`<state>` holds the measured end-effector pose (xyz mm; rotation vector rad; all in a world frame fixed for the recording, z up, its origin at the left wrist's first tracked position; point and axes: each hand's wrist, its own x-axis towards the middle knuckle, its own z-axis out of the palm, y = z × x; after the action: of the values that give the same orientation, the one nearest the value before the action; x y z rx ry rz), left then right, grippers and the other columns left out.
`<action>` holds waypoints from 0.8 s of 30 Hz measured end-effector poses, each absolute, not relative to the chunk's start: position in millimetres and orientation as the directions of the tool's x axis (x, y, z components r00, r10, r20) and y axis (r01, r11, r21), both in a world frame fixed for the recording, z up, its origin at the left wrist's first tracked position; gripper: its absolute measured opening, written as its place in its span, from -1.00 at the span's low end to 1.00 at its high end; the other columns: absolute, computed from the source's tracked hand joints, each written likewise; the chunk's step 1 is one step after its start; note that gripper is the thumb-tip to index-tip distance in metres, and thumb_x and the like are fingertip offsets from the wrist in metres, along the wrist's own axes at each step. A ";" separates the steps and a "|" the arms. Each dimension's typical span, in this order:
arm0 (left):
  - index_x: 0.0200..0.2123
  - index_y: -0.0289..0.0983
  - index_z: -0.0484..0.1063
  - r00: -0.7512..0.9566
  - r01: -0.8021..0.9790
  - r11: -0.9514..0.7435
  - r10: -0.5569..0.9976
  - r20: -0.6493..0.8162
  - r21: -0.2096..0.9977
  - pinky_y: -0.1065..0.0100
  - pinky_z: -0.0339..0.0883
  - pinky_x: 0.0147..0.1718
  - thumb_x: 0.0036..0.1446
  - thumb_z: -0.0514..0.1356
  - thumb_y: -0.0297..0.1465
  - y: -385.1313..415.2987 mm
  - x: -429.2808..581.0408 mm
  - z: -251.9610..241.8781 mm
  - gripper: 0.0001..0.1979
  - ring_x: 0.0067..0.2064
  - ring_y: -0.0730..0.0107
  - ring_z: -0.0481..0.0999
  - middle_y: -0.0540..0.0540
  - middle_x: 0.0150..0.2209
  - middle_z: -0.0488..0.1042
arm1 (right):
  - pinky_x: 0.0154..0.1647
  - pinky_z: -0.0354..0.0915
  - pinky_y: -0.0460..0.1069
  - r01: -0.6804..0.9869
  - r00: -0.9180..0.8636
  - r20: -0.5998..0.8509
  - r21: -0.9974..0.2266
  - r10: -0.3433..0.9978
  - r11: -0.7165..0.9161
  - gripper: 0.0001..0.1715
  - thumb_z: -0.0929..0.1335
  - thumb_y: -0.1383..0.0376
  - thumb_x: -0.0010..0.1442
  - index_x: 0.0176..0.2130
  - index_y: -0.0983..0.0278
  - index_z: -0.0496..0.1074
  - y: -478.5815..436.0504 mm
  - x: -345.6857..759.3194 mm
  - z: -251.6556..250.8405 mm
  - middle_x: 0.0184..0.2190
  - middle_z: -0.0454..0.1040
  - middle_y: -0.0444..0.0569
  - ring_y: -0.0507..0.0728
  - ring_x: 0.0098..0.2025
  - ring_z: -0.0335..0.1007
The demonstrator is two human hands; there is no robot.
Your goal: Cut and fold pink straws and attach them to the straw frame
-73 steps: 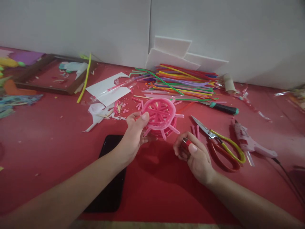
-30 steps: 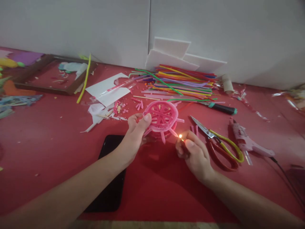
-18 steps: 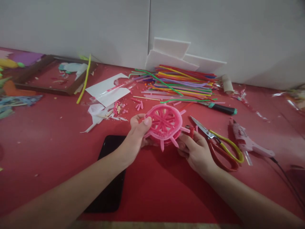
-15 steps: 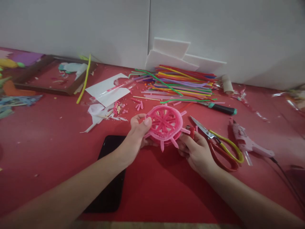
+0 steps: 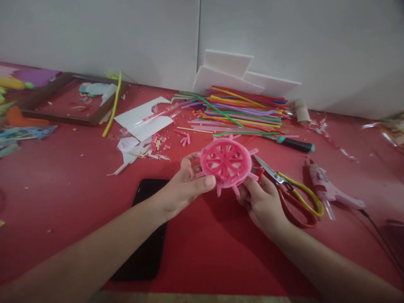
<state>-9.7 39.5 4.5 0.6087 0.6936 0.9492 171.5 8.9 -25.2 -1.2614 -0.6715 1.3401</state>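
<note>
A pink craft wheel point(image 5: 226, 162), shaped like a ship's wheel with inner spokes and short pegs around its rim, is held above the table. My left hand point(image 5: 192, 183) is closed on its left side, thumb across the lower front rim and fingers behind. My right hand point(image 5: 263, 202) is closed at the wheel's lower right, around a small red lighter point(image 5: 259, 173); its fingertips are partly hidden, and I cannot tell whether they touch the wheel. Scissors point(image 5: 284, 185) with red and yellow handles lie just beyond my right hand.
A black phone point(image 5: 142, 252) lies beneath my left forearm. A pink glue gun point(image 5: 331, 189) with a cord is at the right. Behind are a cutter point(image 5: 295, 144), colourful craft sticks point(image 5: 246, 109), white boards point(image 5: 227, 75), paper point(image 5: 139, 115), pink scraps and a brown frame point(image 5: 57, 118).
The wheel has shifted slightly right and turned a little. My left thumb has moved from its upper left rim to the lower front. My right hand has hardly moved.
</note>
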 end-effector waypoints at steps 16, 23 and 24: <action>-0.16 -0.17 0.23 0.138 -0.463 0.356 0.934 -0.331 0.811 0.26 0.47 -0.48 -0.28 0.47 -0.02 42.7 -7.3 10.1 -0.30 -0.32 0.25 0.49 -0.06 -0.27 0.44 | -0.49 0.04 -0.07 -0.136 -0.157 -0.058 -0.987 0.986 -0.080 -0.63 0.38 -0.04 0.20 -0.28 0.20 0.31 -9.4 179.0 -29.3 -0.49 0.21 -0.21 0.00 -0.49 0.00; -0.10 -0.13 0.20 0.142 -0.398 0.355 0.935 -0.325 0.846 0.31 0.48 -0.50 -0.22 0.45 -0.01 42.2 -8.6 3.7 -0.29 -0.26 0.27 0.45 -0.07 -0.18 0.42 | -0.53 -0.03 -0.06 -0.170 -0.097 -0.093 -0.979 0.991 -0.109 -0.63 0.34 -0.02 0.18 -0.38 0.21 0.28 -6.1 176.9 -28.3 -0.58 0.15 -0.22 0.01 -0.55 -0.03; -0.09 -0.13 0.20 0.147 -0.386 0.358 0.934 -0.327 0.850 0.32 0.47 -0.51 -0.20 0.44 0.00 42.4 -8.9 2.9 -0.30 -0.27 0.27 0.45 -0.07 -0.18 0.42 | -0.54 -0.04 -0.06 -0.179 -0.093 -0.093 -0.978 0.991 -0.109 -0.65 0.34 0.00 0.17 -0.38 0.22 0.28 -5.4 176.6 -28.1 -0.59 0.14 -0.23 0.00 -0.55 -0.04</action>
<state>-8.9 42.4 2.9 0.6842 0.9979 1.0644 176.6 -5.4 -28.1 -1.1018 -1.0814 1.4278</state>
